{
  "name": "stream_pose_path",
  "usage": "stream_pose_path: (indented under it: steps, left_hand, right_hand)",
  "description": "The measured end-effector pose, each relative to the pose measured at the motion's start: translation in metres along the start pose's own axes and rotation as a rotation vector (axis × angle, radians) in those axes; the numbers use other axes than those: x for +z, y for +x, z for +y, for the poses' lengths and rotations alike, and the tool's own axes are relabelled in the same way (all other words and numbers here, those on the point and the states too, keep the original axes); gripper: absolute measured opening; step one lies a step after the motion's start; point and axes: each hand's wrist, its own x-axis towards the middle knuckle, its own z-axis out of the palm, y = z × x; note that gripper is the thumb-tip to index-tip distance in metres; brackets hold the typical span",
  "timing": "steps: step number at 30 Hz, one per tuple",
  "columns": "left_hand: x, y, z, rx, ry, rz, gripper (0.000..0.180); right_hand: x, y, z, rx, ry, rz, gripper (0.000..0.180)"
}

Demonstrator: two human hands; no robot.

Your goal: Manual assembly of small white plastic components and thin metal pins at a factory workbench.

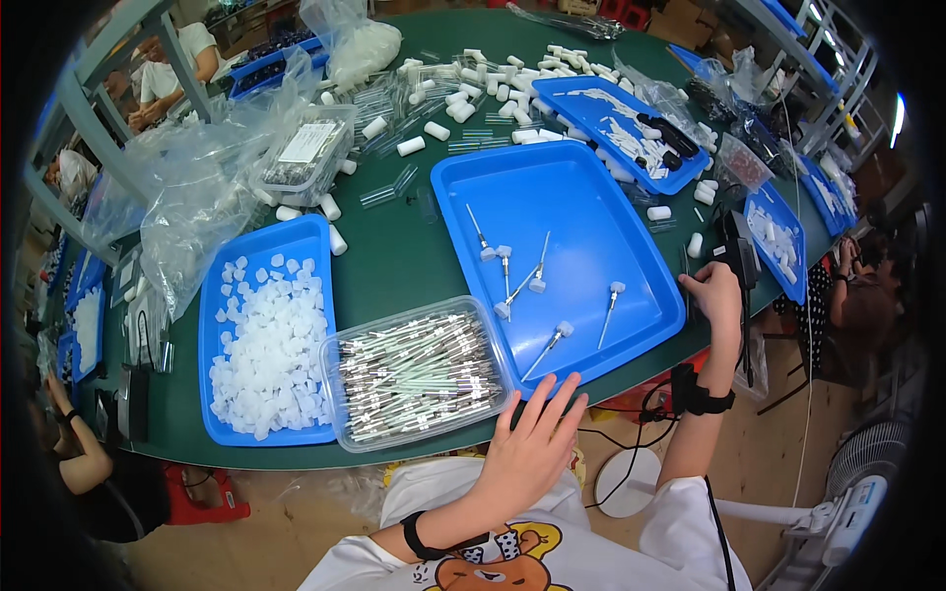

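Six finished swabs (537,284) lie in the blue tray (591,325) between the hands. The left hand (532,448) rests spread and empty just beside a full clear box (419,372) of sticks; the right hand (716,295) grips the tray's far edge. Most remain.

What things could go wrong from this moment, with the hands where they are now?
1. The left hand rests at the table edge beside the clear tray of thin rods, which reaches close to that edge; a push might tip it off.
2. The right hand is at the corner of the large blue tray, near a dark device; a bump might shift the tray and roll the few capped pins.
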Motion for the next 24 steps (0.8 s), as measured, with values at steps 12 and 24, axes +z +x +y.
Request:
stream_pose_path:
  steps: [12,24]
  left_hand:
    - [0.023,-0.015,-0.005,0.021,0.232,0.08,0.046]
    - [0.029,-0.019,-0.006,-0.013,0.236,0.076,0.053]
  right_hand:
    - [0.011,-0.119,-0.161,-0.956,0.431,-0.072,0.027]
    - [-0.029,-0.135,-0.156,-0.946,0.868,0.055,0.029]
